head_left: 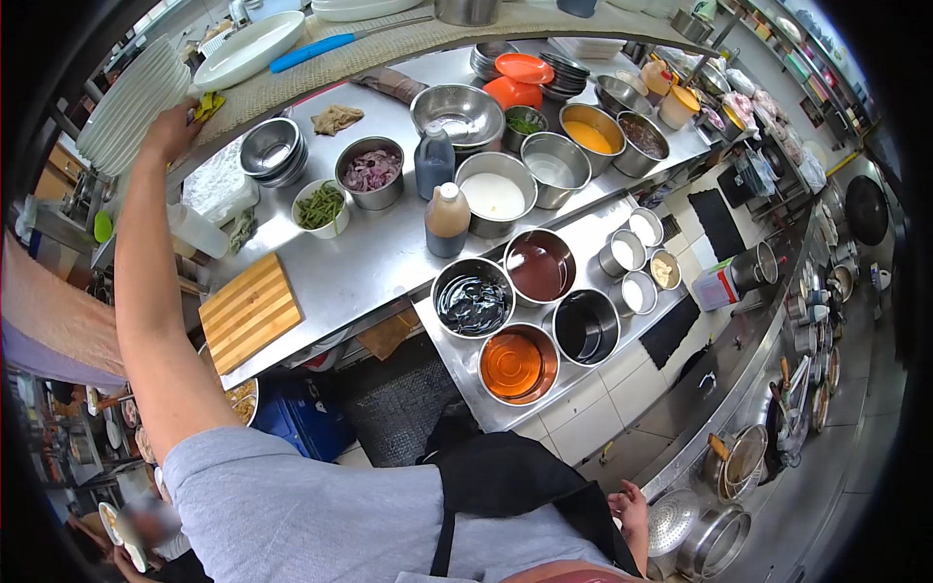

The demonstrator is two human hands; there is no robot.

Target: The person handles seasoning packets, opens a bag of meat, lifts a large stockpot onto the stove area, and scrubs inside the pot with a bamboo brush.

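My left arm stretches up to the shelf, where my left hand [169, 130] is closed beside a stack of white plates [134, 105]. A crumpled yellow cloth [208, 106] sticks out from its fingers. Near the hand lie a white oval platter [250, 51] and a blue-handled tool [313, 51]. Low at my side, my right hand [632, 509] has loosely bent fingers apart and nothing visible in them. It is close to a perforated metal skimmer [673, 522], with a steel pot [716, 542] just beyond.
On the steel counter are a striped cutting board [251, 313], a pot of chopped onion [370, 173], green beans [319, 206] and sauce bottles [447, 221]. Several pots of dark and orange liquid [518, 363] stand nearer. Another person's arm [60, 306] enters at left.
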